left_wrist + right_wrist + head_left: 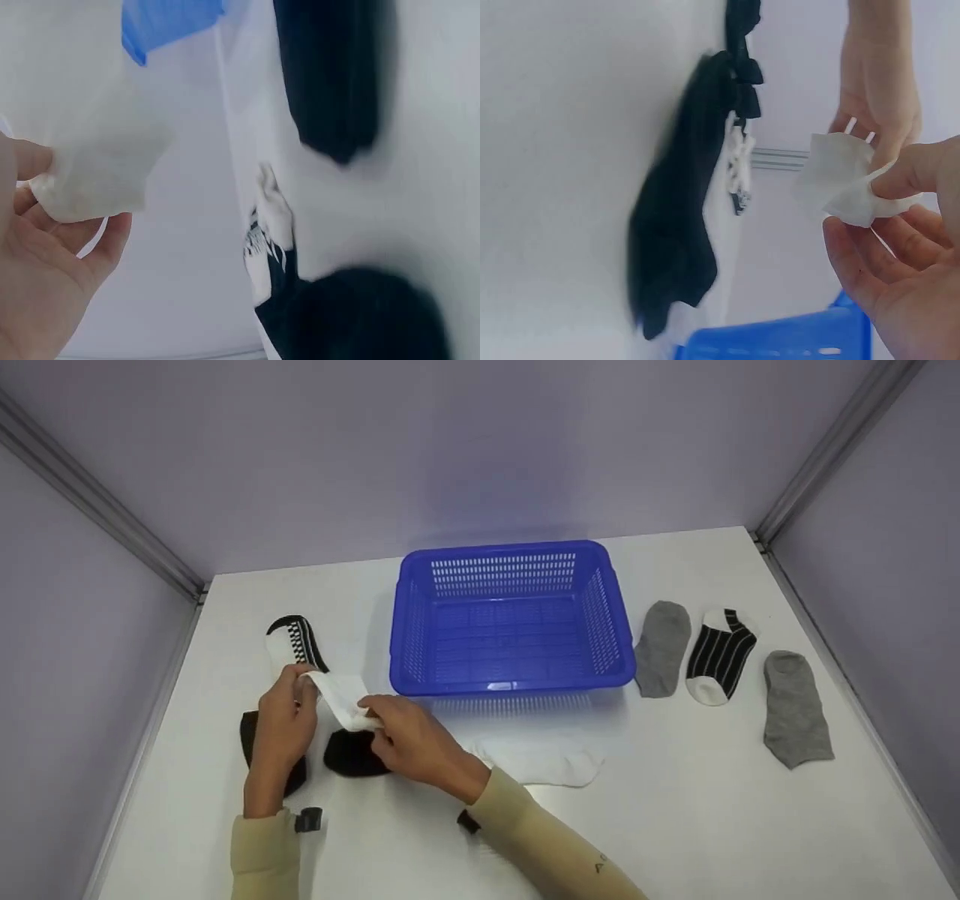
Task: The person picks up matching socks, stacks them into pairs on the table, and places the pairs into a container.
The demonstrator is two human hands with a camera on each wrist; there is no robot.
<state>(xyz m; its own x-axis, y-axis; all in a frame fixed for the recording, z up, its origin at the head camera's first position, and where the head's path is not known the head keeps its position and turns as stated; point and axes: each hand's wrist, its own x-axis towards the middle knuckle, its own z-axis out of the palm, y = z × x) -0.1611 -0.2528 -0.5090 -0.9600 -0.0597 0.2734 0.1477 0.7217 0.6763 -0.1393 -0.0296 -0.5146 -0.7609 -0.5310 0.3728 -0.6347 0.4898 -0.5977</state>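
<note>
A white sock (341, 694) is stretched in the air between both hands, over the left part of the table. The left hand (285, 720) pinches one end of it between thumb and fingers; in the left wrist view that hand (56, 240) has the fabric (97, 172) against its fingertips. At the other end, the right hand (416, 739) pinches the edge, and the right wrist view shows its thumb (907, 172) on the white cloth (840, 172). Below the hands lie a black sock (352, 754) and another dark one (296, 776), partly behind the left hand.
A blue basket (510, 690) stands at the middle back. Right of it lie a grey sock (664, 649), a black striped sock (721, 656) and another grey sock (796, 709). A white sock (562, 765) lies before the basket, a patterned black-and-white sock (296, 641) at the left.
</note>
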